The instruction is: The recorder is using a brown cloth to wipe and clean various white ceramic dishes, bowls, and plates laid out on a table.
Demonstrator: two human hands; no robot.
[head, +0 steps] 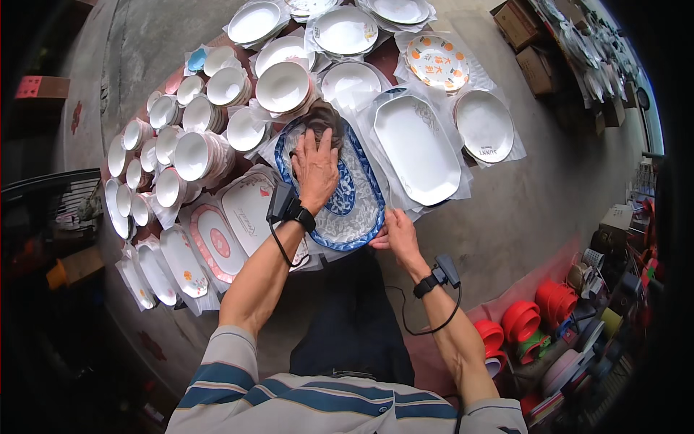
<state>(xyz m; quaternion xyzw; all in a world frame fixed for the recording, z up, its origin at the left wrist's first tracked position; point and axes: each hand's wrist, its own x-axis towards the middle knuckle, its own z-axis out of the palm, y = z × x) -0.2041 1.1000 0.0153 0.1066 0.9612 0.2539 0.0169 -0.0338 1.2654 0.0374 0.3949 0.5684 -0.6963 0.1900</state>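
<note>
An oval blue-and-white ceramic platter (374, 179) with a floral pattern lies in front of me at the table's near edge. My left hand (317, 172) is over its upper left part, fingers pressed on a dark brown cloth (324, 116) bunched against the platter. Part of that cloth is hidden under the palm. At the platter's lower right rim my right hand (398, 234) grips the edge, thumb above and fingers beneath. Right of the platter lies a white octagonal serving dish (417, 149) on translucent wrapping sheets.
Stacked white bowls (198, 154) crowd the table's left side. Rectangular plates (219, 241) line its near left edge; round plates (345, 30) stand in stacks at the far side. An orange-patterned plate (438, 62) is at the upper right. Red plastic basins (520, 320) are on the floor at right.
</note>
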